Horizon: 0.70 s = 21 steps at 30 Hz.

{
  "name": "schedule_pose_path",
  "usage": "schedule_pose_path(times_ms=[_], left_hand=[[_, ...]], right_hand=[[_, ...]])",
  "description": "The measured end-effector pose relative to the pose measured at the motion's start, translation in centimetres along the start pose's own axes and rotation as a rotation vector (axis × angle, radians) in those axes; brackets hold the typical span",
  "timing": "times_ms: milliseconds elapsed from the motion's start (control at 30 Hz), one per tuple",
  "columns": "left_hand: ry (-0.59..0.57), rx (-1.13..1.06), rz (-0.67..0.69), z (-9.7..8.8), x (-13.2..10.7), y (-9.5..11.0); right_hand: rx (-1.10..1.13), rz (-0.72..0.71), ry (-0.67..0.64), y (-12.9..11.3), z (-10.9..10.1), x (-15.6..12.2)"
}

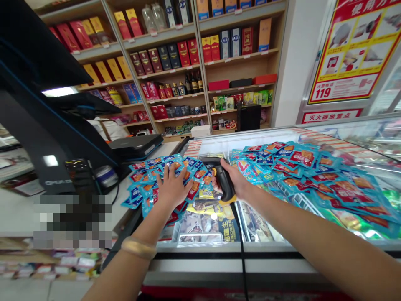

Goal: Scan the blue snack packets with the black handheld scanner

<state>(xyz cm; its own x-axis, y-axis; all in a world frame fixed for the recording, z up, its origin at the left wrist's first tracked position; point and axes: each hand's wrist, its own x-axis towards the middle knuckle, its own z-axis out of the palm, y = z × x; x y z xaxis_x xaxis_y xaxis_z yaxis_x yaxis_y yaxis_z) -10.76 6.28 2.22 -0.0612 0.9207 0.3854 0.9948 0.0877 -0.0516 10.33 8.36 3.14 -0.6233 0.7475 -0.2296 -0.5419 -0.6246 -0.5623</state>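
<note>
My right hand (236, 179) is wrapped round the handle of a black and yellow barcode scanner (224, 180), whose head points left. Its black cable runs down over the front edge of the glass-topped freezer (200, 244). My left hand (173, 186) rests with fingers spread on a pile of blue and red snack packets (150, 175) on the glass. A bracelet circles my left wrist. To the right of the scanner lies a larger heap of similar packets (300, 156). Under the glass, frozen goods in bags (200, 219) show.
At the left stands a dark point-of-sale terminal (56, 138) on a white counter (15, 213), with a black flat device (136, 145) behind it. Shelves (200, 79) of boxed bottles line the back wall. A fire-extinguisher poster (354, 58) hangs at the right.
</note>
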Motion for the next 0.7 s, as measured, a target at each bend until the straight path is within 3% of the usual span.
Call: schedule_pose_path(times_ms=[200,433,567,700], left_hand=[[-0.012,0.033,0.010,0.2,-0.2,0.1],[0.052,-0.029,0.047,-1.3,0.0,1.4],[0.067,-0.114,0.113,-1.8,0.8,4.4],[0.051,-0.248,0.220,-1.7,1.9,9.1]], right_hand=[[-0.009,0.037,0.002,1.4,0.0,1.1],[-0.003,-0.007,-0.002,-0.5,-0.8,-0.3],[-0.004,-0.084,0.027,-2.9,-1.6,-2.9],[-0.011,-0.196,0.111,-5.9,-3.7,-6.2]])
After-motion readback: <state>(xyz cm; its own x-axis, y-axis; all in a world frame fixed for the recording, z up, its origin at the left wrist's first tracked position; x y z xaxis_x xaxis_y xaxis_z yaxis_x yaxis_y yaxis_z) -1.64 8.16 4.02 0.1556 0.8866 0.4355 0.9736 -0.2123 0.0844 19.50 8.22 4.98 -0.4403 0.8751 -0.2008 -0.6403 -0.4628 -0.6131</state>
